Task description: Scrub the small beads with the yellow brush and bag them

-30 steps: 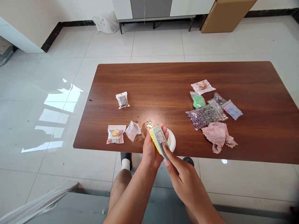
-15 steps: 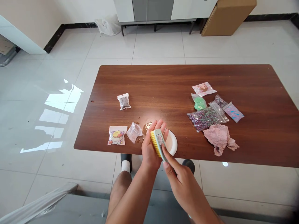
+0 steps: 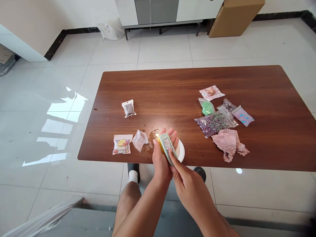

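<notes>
The right hand (image 3: 190, 187), gripping the brush (image 3: 167, 145) by its lower end, has pushed it closer against the left hand (image 3: 161, 164), hiding most of the bristles. The left hand is open, fingers straight, grasping nothing. The brush is above the desk (image 3: 172, 85) edge, with the plate (image 3: 182, 153) at its 3 o'clock.

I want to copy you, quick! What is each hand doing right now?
Left hand: open, palm against the brush bristles.
Right hand: closed, holding the brush.
</notes>
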`<state>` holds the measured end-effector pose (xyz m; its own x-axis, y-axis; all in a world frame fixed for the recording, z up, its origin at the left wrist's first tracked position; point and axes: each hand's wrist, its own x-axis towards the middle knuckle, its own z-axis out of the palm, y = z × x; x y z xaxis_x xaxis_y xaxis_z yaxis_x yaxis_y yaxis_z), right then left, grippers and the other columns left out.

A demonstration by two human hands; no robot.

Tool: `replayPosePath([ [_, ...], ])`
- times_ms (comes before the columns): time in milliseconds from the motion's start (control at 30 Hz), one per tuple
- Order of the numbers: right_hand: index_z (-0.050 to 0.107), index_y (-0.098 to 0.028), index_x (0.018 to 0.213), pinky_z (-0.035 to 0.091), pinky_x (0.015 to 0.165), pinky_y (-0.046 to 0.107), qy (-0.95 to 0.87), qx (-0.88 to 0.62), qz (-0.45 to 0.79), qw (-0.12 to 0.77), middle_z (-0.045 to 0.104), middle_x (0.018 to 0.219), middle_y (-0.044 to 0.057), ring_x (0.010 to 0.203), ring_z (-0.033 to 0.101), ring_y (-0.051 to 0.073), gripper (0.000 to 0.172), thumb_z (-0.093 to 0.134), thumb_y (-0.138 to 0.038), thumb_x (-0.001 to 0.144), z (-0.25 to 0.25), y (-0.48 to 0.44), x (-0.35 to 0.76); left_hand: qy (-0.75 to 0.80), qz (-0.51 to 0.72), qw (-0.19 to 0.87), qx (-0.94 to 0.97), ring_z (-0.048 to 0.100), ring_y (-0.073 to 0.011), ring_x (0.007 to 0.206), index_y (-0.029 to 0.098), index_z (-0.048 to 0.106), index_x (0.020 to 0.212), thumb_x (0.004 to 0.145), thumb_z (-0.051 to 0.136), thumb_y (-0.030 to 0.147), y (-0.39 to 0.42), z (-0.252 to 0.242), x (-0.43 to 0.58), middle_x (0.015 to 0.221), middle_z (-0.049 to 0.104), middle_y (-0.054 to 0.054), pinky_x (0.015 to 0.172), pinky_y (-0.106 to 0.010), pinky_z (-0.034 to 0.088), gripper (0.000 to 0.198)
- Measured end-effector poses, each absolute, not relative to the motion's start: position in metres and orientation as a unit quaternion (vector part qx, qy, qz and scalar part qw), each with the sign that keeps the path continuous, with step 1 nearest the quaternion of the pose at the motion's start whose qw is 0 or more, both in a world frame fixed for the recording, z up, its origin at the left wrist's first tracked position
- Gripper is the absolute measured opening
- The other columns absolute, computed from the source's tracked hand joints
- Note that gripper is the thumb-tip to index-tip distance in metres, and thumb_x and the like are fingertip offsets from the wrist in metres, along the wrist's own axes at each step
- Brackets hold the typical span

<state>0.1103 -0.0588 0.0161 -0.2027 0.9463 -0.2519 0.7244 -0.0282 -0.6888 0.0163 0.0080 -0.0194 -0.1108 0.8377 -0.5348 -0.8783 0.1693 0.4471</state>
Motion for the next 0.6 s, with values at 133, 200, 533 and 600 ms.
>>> replayPosePath([
  [133,0.045,-0.027,0.158,0.064,0.08,0.032,-0.694,-0.594,0.383,0.139,0.081,0.114,0.01,0.085,0.081,0.021,0.055,0.04,-0.019,0.103,0.015,-0.058,0.111,0.38,0.655,0.652,-0.035,0.062,-0.0242,0.137,0.016,0.065,0.133,0.108,0.038,0.05,0.009,-0.02,0.015,0.147,0.063,-0.016,0.116,-0.036,0.049,0.05],
  [200,0.044,-0.027,0.159,0.065,0.077,0.034,-0.695,-0.599,0.374,0.133,0.081,0.115,0.01,0.084,0.081,0.023,0.057,0.039,-0.019,0.103,0.015,-0.058,0.11,0.381,0.651,0.656,-0.04,0.062,-0.0248,0.137,0.016,0.065,0.133,0.107,0.038,0.05,0.009,-0.02,0.015,0.147,0.063,-0.016,0.117,-0.036,0.048,0.051],
  [533,0.04,-0.031,0.161,0.061,0.068,0.028,-0.613,-0.605,0.483,0.16,0.08,0.091,0.003,0.068,0.072,0.016,0.053,0.036,-0.04,0.109,0.02,-0.057,0.115,0.41,0.625,0.651,-0.13,0.074,-0.0194,0.116,0.014,0.07,0.117,0.107,0.045,0.044,0.017,-0.019,0.011,0.132,0.073,-0.014,0.104,-0.03,0.057,0.041],
  [600,0.04,-0.031,0.161,0.057,0.061,0.027,-0.583,-0.599,0.516,0.186,0.071,0.071,-0.002,0.055,0.062,0.014,0.055,0.037,-0.046,0.109,0.018,-0.058,0.117,0.42,0.619,0.649,-0.139,0.074,-0.0179,0.114,0.015,0.07,0.118,0.105,0.051,0.035,0.019,-0.019,0.009,0.13,0.074,-0.011,0.104,-0.029,0.057,0.03],
])
